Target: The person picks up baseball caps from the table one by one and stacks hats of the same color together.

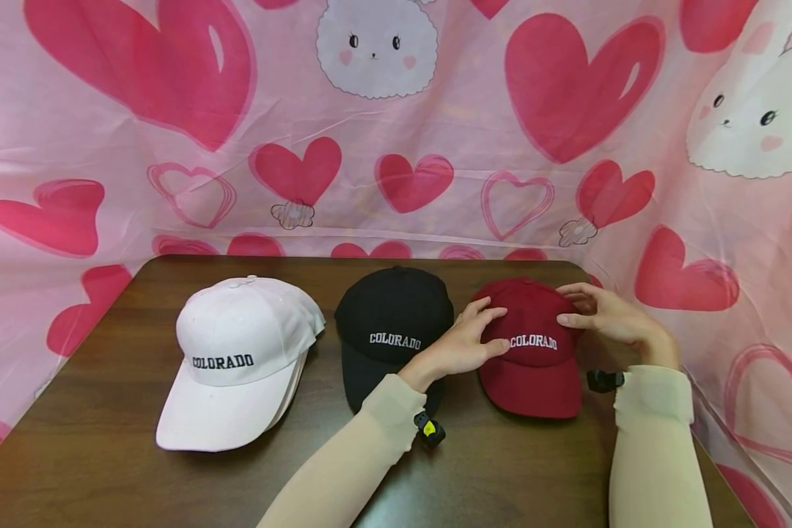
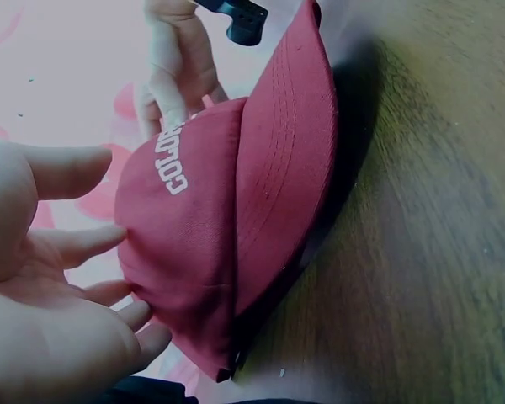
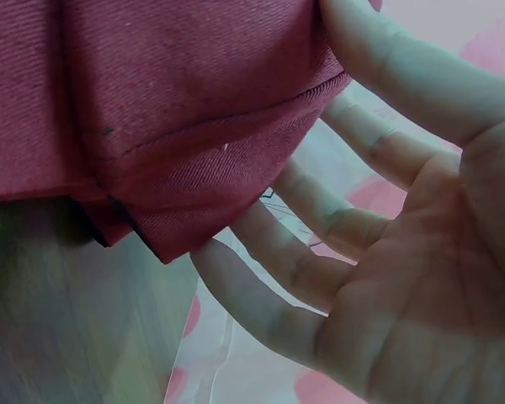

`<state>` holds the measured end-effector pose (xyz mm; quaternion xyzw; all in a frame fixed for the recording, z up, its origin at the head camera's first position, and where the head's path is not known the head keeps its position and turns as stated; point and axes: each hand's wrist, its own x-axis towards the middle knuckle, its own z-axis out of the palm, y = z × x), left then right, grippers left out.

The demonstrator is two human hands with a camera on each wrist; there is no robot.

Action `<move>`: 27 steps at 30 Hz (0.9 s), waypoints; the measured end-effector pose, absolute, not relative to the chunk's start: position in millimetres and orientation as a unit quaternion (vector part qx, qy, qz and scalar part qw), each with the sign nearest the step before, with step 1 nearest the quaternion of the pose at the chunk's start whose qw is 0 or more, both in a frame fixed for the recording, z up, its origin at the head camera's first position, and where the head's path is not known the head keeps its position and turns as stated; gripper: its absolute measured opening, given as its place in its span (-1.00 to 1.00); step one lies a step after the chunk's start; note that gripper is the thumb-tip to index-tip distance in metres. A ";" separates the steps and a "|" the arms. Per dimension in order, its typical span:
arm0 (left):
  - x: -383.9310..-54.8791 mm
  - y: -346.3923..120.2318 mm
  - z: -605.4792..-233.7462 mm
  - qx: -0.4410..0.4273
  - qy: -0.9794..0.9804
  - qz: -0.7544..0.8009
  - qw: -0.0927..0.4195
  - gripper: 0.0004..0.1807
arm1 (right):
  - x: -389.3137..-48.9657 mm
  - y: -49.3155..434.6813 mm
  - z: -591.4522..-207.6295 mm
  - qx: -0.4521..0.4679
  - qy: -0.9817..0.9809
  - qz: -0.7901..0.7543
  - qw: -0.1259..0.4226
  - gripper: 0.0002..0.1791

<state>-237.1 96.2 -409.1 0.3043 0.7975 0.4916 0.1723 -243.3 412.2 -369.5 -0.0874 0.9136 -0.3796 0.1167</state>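
Observation:
A dark red cap (image 1: 529, 392) lettered COLORADO lies at the right of the table with its brim toward me. On its left side is my left hand (image 1: 465, 341), fingers spread and loosely bent; in the left wrist view the fingertips (image 2: 109, 240) are at the crown's edge. My right hand (image 1: 617, 319) is at the other side of the crown. Its fingers (image 3: 265, 307) reach along the cap's lower edge in the right wrist view, some touching the fabric. Beneath my left forearm and wrist, a black COLORADO cap (image 1: 396, 304) is partly hidden.
White COLORADO caps (image 1: 231, 334), one nested over another, sit at the left of the brown wooden table (image 1: 99, 440). A pink cloth (image 1: 462, 125) printed with hearts and rabbits hangs behind the table and along its sides.

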 end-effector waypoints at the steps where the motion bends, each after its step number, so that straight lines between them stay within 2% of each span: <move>1: -237.0 96.2 -409.1 0.304 0.799 0.489 0.173 -0.30 | -243.2 412.5 -369.6 -0.086 0.914 -0.378 0.120 -0.22; 18: -236.8 94.2 -409.6 0.318 0.809 0.462 0.178 -0.24 | -243.6 418.1 -377.9 -0.062 0.908 -0.385 0.151 -0.17; 27: -240.0 85.6 -401.8 0.327 0.797 0.474 0.181 -0.26 | -237.0 417.3 -371.4 -0.084 0.912 -0.370 0.155 -0.13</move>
